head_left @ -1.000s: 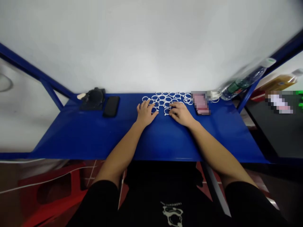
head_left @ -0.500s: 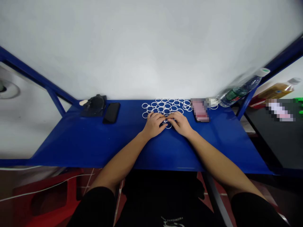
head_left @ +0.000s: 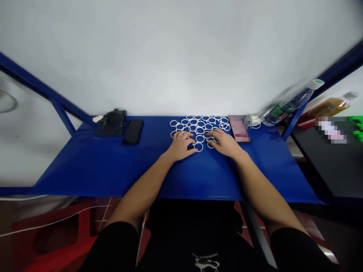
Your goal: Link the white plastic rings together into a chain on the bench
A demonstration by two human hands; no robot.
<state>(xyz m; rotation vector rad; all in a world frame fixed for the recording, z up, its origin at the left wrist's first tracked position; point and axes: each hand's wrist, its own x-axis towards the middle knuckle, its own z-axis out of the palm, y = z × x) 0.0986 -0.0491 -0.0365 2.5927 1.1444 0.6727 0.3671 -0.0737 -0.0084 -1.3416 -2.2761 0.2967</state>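
Note:
Many thin white rings [head_left: 200, 130], several with a small knob, lie in a cluster on the blue table [head_left: 93, 166]. My left hand [head_left: 180, 146] rests at the cluster's left front, fingers spread and partly covering rings. Its thumb and index finger are apart beside the left edge of the front ring [head_left: 202, 149]. On the other side, my right hand [head_left: 224, 143] lies over rings with its fingers bent and apart. The thumb tip overlaps another ring [head_left: 208, 146], partly hidden; whether it presses on it I cannot tell.
A dark phone [head_left: 133, 132] and a black crumpled bag [head_left: 111, 122] lie at left. On the right are a phone with a lit, blurred screen [head_left: 239, 130], a white cable [head_left: 256, 121] and a leaning clear bottle [head_left: 287, 107]. The wall [head_left: 181, 60] stands behind; a red stool [head_left: 83, 226] is below left.
My hands have moved apart from where their fingertips met over the front rings. The right hand shifted right, uncovering the rings between them; the left moved slightly left.

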